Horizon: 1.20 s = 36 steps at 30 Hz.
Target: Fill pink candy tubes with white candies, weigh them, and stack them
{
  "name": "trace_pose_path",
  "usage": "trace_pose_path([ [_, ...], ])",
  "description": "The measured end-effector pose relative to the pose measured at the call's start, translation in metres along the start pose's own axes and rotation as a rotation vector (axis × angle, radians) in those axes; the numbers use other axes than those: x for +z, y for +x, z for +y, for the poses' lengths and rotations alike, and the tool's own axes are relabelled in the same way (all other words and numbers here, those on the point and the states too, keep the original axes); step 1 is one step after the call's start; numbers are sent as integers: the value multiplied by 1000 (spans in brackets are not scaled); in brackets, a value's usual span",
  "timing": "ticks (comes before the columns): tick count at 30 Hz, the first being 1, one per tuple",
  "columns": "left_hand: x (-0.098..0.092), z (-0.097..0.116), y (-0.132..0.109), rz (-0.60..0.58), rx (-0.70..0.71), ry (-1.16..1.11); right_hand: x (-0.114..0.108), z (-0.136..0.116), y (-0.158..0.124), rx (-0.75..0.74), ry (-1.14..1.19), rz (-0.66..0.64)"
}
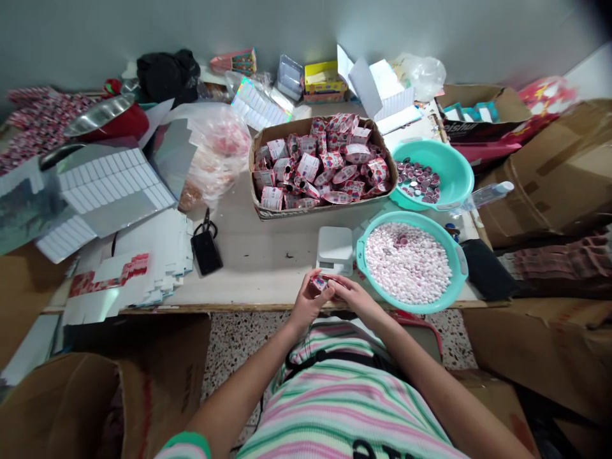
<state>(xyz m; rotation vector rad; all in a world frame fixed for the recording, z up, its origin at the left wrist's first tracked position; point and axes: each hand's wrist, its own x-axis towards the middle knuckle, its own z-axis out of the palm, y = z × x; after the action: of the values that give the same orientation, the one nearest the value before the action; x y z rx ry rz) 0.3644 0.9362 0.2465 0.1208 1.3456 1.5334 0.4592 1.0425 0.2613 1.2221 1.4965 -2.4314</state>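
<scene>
Along the front edge of the desk point(258, 271), our left hand point(308, 303) and right hand point(354, 298) grasp a small pink-and-white carton point(319, 284), just before a white scale point(335, 250) and a teal basin point(459, 268) of pale pink pellets point(406, 262).

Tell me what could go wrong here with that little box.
The small box is pinched between the left hand and right hand just above the table edge, so it could drop to the floor. The heaped basin sits close by; a bump might spill its pink-white pieces.
</scene>
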Motion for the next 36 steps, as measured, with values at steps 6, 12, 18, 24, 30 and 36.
trace_pose_path([
  [6,1,4,-13,0,22,17,-1,-5,-8,-30,-72,-48],
  [12,-1,6,-26,-121,19,34,-7,-9,-18,-2,-126,-117],
  [18,-3,10,-35,-194,7,88,-22,-14,-25,23,-188,-254],
  [24,-1,3,-39,-158,49,141,-26,-11,-32,-9,-204,-310],
  [30,1,5,-39,-165,49,191,-23,-8,-36,-46,-236,-236],
  [36,0,12,-37,-222,53,235,-25,-6,-35,-118,-266,-246],
])
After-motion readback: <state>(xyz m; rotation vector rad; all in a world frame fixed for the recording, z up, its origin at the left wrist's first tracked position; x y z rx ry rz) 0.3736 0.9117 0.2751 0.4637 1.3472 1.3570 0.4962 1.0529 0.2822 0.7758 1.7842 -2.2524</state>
